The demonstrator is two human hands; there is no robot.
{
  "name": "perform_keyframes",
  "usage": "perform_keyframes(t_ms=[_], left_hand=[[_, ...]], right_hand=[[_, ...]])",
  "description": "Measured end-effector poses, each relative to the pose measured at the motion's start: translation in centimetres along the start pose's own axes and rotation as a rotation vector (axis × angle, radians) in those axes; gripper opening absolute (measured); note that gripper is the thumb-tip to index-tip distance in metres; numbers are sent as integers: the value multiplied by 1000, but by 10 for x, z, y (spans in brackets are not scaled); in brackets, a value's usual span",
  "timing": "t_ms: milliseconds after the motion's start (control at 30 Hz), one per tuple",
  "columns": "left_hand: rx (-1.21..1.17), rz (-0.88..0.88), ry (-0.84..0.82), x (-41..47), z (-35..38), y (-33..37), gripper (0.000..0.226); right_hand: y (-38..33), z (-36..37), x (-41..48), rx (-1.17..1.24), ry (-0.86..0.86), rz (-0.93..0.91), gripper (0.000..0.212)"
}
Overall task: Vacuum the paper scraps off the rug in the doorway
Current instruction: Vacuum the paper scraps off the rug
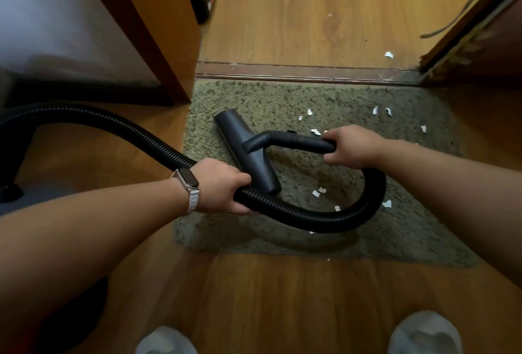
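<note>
Left grip [223,184] held the one hose [310,216], right grip [353,146] its handle [299,141]. About ten paper scraps [315,193] lay around both grips.

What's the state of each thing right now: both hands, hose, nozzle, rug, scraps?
Left hand: grips the hose.
Right hand: grips the handle tube.
Hose: looped over the rug between the hands.
Nozzle: down on the rug's left part.
Rug: flat against the threshold, not yet clean.
Paper scraps: scattered on the rug, mostly right of the nozzle; a few beyond the threshold.
</note>
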State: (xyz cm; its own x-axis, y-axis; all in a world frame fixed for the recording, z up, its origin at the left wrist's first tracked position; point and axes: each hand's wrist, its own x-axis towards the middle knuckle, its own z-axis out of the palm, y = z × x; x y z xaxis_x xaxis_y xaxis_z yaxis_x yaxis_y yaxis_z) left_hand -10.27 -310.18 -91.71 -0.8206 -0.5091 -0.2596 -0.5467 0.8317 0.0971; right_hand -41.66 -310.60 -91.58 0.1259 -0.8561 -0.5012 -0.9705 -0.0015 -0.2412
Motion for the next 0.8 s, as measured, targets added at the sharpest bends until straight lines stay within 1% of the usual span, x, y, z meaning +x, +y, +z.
perform_keyframes(t_ms=[100,167,267,467,567,667,800], left_hand=[[-13,50,-43,6,3,16,45],[-35,92,-55,10,5,25,46],[-53,130,-64,11,8,38,49],[-35,69,-30,13,-3,47,50],[-27,60,-17,16,-11,51,50],[-3,76,-51,11,-16,52,50],[40,131,-154,-6,-17,51,47]], right_hand=[[0,10,-15,-78,-20,-59,15],[1,18,-24,-114,-48,-97,15],[6,25,-35,-127,-60,-103,15],[43,21,-54,-38,-23,89,16],[50,16,-60,-48,1,137,16],[35,17,-64,-75,5,105,14],[-9,34,-65,-139,-33,-12,17]])
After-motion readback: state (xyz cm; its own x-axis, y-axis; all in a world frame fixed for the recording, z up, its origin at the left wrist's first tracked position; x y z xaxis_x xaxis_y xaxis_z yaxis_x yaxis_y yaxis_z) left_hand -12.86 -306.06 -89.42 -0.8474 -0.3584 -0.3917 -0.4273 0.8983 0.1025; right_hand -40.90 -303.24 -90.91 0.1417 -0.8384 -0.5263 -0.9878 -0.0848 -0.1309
